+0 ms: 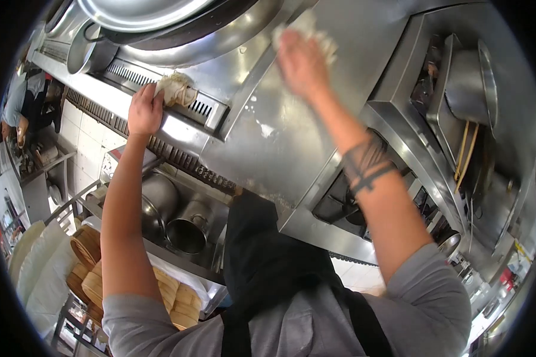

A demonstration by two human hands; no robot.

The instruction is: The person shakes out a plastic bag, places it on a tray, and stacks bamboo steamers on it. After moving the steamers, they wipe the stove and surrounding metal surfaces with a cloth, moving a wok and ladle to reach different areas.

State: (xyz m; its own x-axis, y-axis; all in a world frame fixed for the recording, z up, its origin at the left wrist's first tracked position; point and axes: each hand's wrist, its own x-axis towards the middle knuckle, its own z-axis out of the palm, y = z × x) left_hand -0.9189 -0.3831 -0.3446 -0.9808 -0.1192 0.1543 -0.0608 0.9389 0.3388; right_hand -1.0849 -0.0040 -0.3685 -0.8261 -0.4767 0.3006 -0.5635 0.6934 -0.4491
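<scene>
My left hand (145, 111) grips the edge of a crumpled off-white cloth (177, 89), which lies over a slotted vent strip (203, 108) on the steel counter. Farther right and higher in the view, my right hand (302, 64) is blurred by motion, with a second pale cloth (314, 37) at its fingers. That cloth is against the flat steel surface (363, 35). Small whitish wet spots (266, 128) show on the steel between my arms.
Large metal pans (155, 13) stand at the top left. A stove grate (339, 199) lies under my right forearm, and pans with wooden chopsticks (466, 156) are at the right. Pots (187, 229) and bamboo steamers (92, 279) sit lower left. Another person (19, 104) is far left.
</scene>
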